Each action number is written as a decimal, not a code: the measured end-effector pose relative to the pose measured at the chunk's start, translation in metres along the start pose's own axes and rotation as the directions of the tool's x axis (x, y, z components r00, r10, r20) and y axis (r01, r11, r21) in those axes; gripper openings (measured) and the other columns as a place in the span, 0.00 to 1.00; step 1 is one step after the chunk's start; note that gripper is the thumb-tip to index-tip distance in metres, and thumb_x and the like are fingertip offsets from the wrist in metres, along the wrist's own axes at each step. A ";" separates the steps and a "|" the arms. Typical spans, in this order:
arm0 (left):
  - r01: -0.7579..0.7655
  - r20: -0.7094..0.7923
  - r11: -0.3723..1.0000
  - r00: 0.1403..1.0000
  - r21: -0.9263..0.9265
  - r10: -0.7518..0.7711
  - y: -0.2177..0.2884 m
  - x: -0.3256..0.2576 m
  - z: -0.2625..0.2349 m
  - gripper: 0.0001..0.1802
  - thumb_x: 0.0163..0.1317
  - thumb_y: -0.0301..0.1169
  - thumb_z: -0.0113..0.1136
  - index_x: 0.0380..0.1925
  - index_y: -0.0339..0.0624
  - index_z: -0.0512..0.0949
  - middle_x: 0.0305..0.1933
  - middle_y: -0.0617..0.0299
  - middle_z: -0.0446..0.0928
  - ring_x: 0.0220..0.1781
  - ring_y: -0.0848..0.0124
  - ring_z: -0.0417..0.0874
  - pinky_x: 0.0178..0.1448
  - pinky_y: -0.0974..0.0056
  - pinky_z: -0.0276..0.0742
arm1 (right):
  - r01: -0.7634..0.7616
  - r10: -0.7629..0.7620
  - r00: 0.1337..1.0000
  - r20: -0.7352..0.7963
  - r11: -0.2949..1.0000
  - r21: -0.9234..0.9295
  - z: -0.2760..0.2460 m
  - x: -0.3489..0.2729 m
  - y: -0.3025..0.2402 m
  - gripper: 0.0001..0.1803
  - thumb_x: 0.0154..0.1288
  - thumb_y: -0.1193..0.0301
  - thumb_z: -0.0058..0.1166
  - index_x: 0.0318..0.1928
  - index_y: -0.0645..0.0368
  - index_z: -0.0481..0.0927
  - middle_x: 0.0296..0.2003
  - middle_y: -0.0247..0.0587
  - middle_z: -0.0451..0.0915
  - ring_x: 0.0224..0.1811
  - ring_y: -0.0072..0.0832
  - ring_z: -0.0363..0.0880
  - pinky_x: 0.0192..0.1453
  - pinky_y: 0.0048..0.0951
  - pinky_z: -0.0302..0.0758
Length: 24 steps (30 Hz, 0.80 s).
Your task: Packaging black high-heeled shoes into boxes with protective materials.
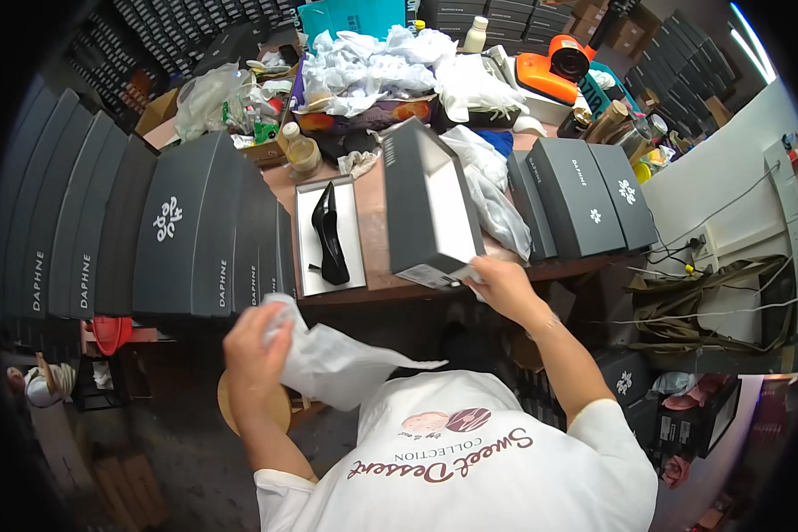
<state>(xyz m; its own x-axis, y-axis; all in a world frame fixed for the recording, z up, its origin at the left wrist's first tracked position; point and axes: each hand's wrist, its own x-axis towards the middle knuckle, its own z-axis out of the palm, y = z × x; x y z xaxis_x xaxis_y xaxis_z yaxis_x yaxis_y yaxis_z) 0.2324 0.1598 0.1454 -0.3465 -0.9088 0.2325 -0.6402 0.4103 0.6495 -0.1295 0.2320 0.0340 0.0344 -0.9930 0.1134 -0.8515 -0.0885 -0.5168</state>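
Pinkish worktop (pixel 375 244), dark boxes (pixel 186 232) ranked at left. Black heeled shoe (pixel 331 238) lying in shallow white-lined tray (pixel 351 199). Left hand (pixel 257 348), fingers curled tight round white tissue sheet (pixel 332 362), clear of worktop. Right hand (pixel 508 291) pinching near end of tilted grey box (pixel 414 199), fingers closed. Looks like mid-packing or unpacking, can't tell which! Next move probably wants box steadied, tissue placed or discarded.

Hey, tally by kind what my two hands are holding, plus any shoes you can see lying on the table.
White sheets: 1, in the left hand (sheet)
Dark grey boxes: 1, in the right hand
Black shoes: 1 visible
Total: 3
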 end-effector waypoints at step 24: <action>0.272 -0.282 0.935 0.901 -0.227 -0.330 -0.073 0.233 0.090 0.11 0.63 0.31 0.61 0.41 0.34 0.79 0.37 0.59 0.81 0.37 0.72 0.80 0.42 0.67 0.74 | 0.056 -0.059 0.997 0.044 0.997 0.059 -0.105 0.209 0.147 0.13 0.55 0.69 0.63 0.36 0.64 0.78 0.26 0.51 0.78 0.27 0.44 0.77 0.33 0.37 0.73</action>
<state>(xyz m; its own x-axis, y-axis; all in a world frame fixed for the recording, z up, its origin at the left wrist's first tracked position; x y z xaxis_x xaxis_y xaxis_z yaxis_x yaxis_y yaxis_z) 0.1365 -0.0752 0.0865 0.0931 -0.9755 0.1992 -0.5377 0.1192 0.8347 -0.3020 0.0194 0.0711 0.1072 -0.9885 0.1063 -0.8162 -0.1485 -0.5584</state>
